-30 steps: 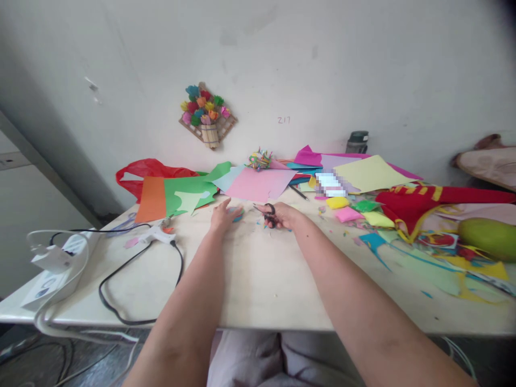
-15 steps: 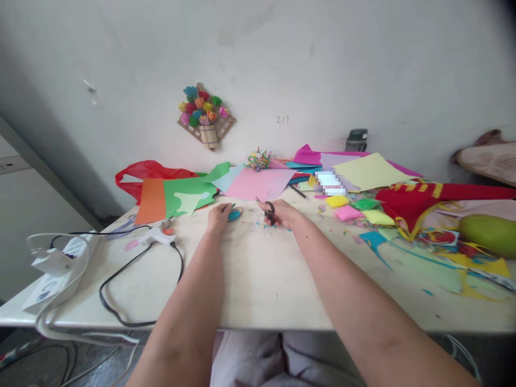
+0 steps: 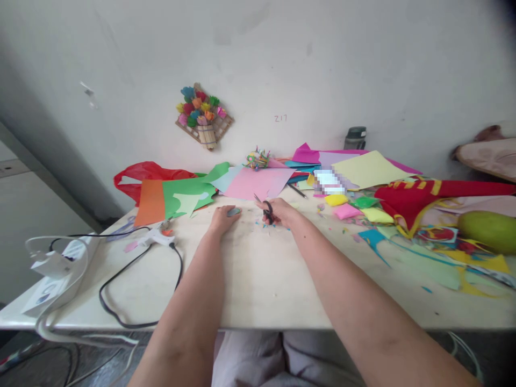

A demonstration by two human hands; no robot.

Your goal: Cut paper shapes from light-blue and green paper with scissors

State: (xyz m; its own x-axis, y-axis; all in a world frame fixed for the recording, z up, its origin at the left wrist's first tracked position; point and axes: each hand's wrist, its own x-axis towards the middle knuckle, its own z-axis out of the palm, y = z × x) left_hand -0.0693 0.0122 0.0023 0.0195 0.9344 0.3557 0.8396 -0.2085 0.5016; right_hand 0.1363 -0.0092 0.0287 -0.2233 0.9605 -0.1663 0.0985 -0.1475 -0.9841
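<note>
My left hand (image 3: 223,219) is closed, its thumb and fingers around a small grey-blue round piece (image 3: 233,212) just above the table. How thick that piece is and what it is made of cannot be made out. To its right, my right hand (image 3: 283,213) has its fingers through the dark handles of a pair of scissors (image 3: 267,210). The blades point up and left, toward the far side of the table. Tiny blue paper scraps (image 3: 265,224) lie beneath the scissors.
A white glue gun (image 3: 157,236) with a black cord and a power strip (image 3: 66,269) lie at left. Coloured sheets, including a pink one (image 3: 252,183), line the back. Clay packets (image 3: 347,211), paper offcuts (image 3: 373,244) and a green fruit-like object (image 3: 487,231) occupy the right.
The fingers of my left hand have shifted onto the round piece, which looked bluer and lay beside them before. A small green bit at those fingertips no longer shows. The scissors stay in my right hand.
</note>
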